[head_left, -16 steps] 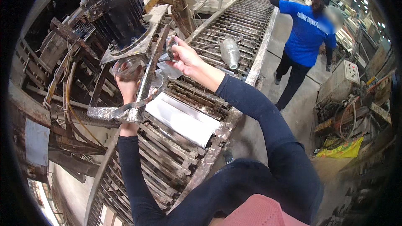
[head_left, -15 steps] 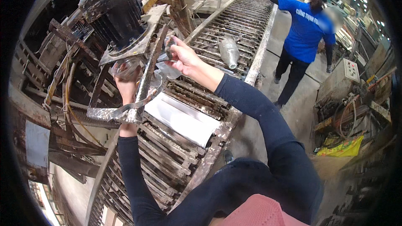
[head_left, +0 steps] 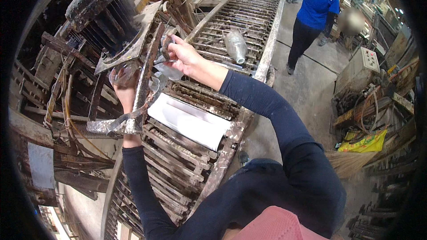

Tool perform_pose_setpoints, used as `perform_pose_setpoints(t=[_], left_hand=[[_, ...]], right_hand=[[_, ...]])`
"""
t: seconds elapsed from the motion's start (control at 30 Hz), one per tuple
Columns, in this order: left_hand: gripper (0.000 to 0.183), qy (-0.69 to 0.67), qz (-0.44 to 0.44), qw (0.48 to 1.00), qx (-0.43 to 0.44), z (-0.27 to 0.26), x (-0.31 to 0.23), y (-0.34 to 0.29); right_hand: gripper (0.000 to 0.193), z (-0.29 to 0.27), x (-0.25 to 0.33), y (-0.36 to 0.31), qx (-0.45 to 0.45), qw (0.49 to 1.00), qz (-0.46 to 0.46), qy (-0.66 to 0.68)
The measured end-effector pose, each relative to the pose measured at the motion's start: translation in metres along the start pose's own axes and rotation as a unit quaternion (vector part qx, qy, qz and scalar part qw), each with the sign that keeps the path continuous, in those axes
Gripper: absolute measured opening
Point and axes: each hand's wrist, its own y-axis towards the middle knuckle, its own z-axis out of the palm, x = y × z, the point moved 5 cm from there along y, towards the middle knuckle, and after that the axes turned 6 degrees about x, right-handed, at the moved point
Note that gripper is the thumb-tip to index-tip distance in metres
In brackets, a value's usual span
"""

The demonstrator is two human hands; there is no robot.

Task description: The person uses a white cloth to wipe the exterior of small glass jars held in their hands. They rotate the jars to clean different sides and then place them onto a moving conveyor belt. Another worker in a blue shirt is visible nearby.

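Note:
My left hand [head_left: 126, 95] reaches up behind a crusted metal bracket [head_left: 149, 71], its fingers wrapped round a clear, rounded plastic thing [head_left: 126, 73] below the motor's mounting plate. On the bracket's other side, my right hand [head_left: 186, 58] pinches a dark, dirty curved piece [head_left: 166, 48] close to the metal edge. Just under those fingers is a translucent plastic piece [head_left: 170, 72]; what supports it is hidden. A dirty motor [head_left: 104, 15] sits on the plate above my left hand. Beneath the bracket, a white sheet [head_left: 189, 122] lies curved across the conveyor's slats.
The slatted roller conveyor [head_left: 169, 169] runs from below me to the far end. An empty clear bottle [head_left: 235, 46] lies on it. A person in a blue shirt [head_left: 316, 0] walks along the right aisle. A control box [head_left: 360, 66] and yellow sack [head_left: 362, 141] stand farther right.
My view has shifted slightly, so the machine sits a bit further left. Both hands keep their holds at the bracket. The person in blue has walked farther away; another has mostly left view.

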Motion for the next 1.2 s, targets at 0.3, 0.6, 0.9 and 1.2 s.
perform_pose_setpoints(t=[0.3,0.6,0.9,1.2], left_hand=[[0.074,-0.079,-0.019,0.997,-0.011,-0.005,0.011,-0.002],[0.08,-0.072,-0.084,0.993,-0.042,-0.006,0.021,-0.002],[0.079,-0.098,-0.118,0.986,-0.059,0.004,-0.003,-0.01],[0.073,-0.033,-0.087,0.993,-0.067,-0.006,0.005,-0.005]], right_hand=[[0.051,-0.002,-0.004,0.007,0.002,1.0,-0.013,0.0],[0.063,-0.002,-0.003,0.007,0.02,1.0,-0.015,0.01],[0.056,-0.005,-0.003,0.007,0.006,1.0,-0.017,0.001],[0.051,0.0,-0.003,0.004,-0.01,1.0,-0.004,-0.005]])
